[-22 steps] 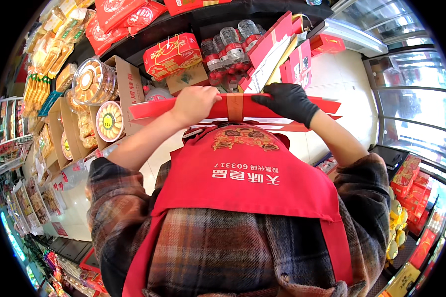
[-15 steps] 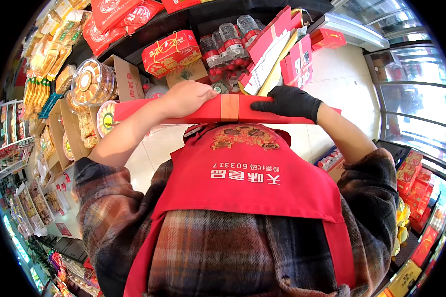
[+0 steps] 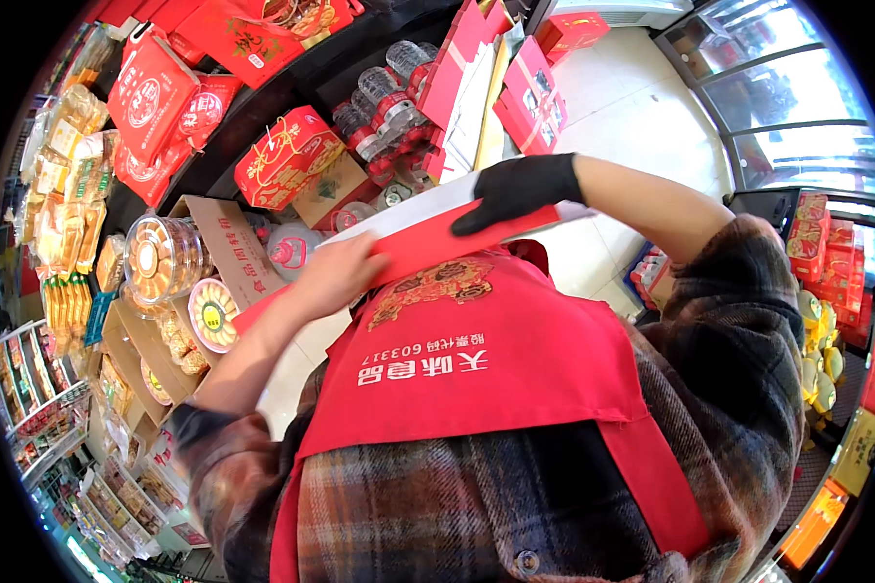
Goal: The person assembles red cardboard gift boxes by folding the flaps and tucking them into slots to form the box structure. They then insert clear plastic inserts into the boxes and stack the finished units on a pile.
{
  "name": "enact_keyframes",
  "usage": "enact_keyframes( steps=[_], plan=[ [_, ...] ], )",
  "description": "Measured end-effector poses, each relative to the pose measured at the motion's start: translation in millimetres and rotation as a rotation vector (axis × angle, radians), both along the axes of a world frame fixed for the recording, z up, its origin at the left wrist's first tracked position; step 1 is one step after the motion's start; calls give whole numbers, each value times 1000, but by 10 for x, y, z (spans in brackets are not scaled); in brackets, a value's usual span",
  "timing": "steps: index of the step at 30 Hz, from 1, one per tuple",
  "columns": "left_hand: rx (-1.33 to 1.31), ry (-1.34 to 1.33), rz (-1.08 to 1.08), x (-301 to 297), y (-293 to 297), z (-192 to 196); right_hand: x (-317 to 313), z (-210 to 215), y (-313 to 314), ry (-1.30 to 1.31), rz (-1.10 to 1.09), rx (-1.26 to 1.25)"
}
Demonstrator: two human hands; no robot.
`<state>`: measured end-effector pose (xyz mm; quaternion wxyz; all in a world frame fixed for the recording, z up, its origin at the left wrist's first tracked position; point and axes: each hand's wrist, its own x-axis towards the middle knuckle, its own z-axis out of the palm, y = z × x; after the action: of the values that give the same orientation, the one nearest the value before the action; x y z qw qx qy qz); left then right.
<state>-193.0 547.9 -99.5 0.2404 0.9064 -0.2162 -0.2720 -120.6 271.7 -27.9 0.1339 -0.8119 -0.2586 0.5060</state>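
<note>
Against the red apron (image 3: pixel 486 369), the bare left hand (image 3: pixel 335 277) and black-gloved right hand (image 3: pixel 515 189) are gripping a flat red box (image 3: pixel 428 243), fingers clasping its opposite ends, tilted at chest height.

The person holds a flat red box (image 3: pixel 428 248) tilted in front of the red apron (image 3: pixel 476 369), its white underside showing along the far edge. The bare left hand (image 3: pixel 335 277) grips the box's left part, and the black-gloved right hand (image 3: pixel 515 189) lies on its right end, fingers spread over the top. To the far left, cardboard cartons (image 3: pixel 219 253) hold round clear tubs of biscuits (image 3: pixel 160 257). Beyond the box stands a red gift box (image 3: pixel 287 155) beside capped bottles (image 3: pixel 384 97).
</note>
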Motion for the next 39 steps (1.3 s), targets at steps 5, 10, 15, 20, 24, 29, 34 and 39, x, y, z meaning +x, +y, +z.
enact_keyframes(
  steps=[5,10,15,20,24,29,34,39],
  plan=[
    [-399,-167,122,-20,-667,281,93,236,197,64,266,277],
    [-528,-94,153,-58,-461,304,48,341,-133,580,-155,420],
    [-600,-230,110,-87,-551,486,-182,-10,105,224,-210,525],
    [-668,-181,288,-127,-402,392,-145,129,-175,329,-273,568],
    [-750,-85,413,-122,-184,283,-265,287,-720,33,3,767],
    [-899,72,338,-48,-84,303,-478,255,-464,-610,-86,582],
    [-976,69,25,-119,70,307,-279,257,-231,-528,-221,500],
    [-1013,92,288,-229,-109,470,-176,295,-193,-294,-247,338]
  ],
)
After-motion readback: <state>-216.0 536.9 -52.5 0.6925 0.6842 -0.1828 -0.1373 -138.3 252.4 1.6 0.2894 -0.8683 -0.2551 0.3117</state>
